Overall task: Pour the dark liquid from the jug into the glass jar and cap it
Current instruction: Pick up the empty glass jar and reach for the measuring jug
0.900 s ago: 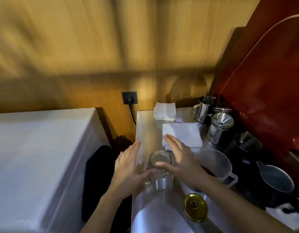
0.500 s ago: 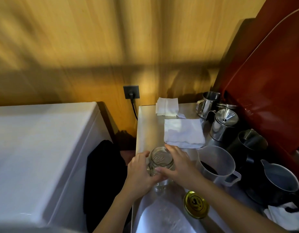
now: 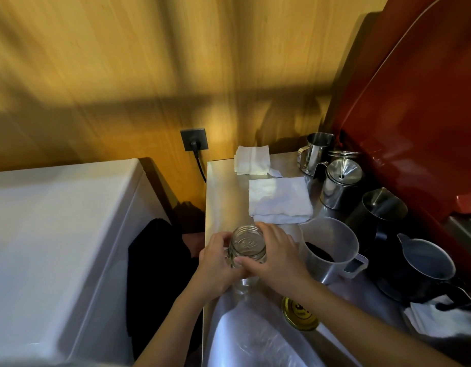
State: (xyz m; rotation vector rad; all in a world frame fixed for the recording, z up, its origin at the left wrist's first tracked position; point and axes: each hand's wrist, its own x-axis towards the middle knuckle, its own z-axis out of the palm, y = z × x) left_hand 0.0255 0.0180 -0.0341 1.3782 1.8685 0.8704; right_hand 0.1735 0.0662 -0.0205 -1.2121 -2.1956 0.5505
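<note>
An empty clear glass jar (image 3: 247,245) with a threaded neck stands uncapped on the steel counter (image 3: 223,186). My left hand (image 3: 215,263) wraps its left side and my right hand (image 3: 275,254) wraps its right side, thumbs meeting in front. Just right of my right hand stands a translucent plastic jug (image 3: 331,250) with dark liquid in its bottom, handle pointing right. The gold metal lid (image 3: 300,313) lies flat on the counter near my right forearm.
Two folded white cloths (image 3: 280,200) lie behind the jar. Several steel pitchers (image 3: 340,185) and a dark jug (image 3: 427,271) line the right side against a red machine (image 3: 414,115). A white appliance (image 3: 56,234) stands left of the counter edge.
Both hands have closed in from hovering beside the jar to gripping it from either side. The view has shifted slightly; the jar stays in about the same spot.
</note>
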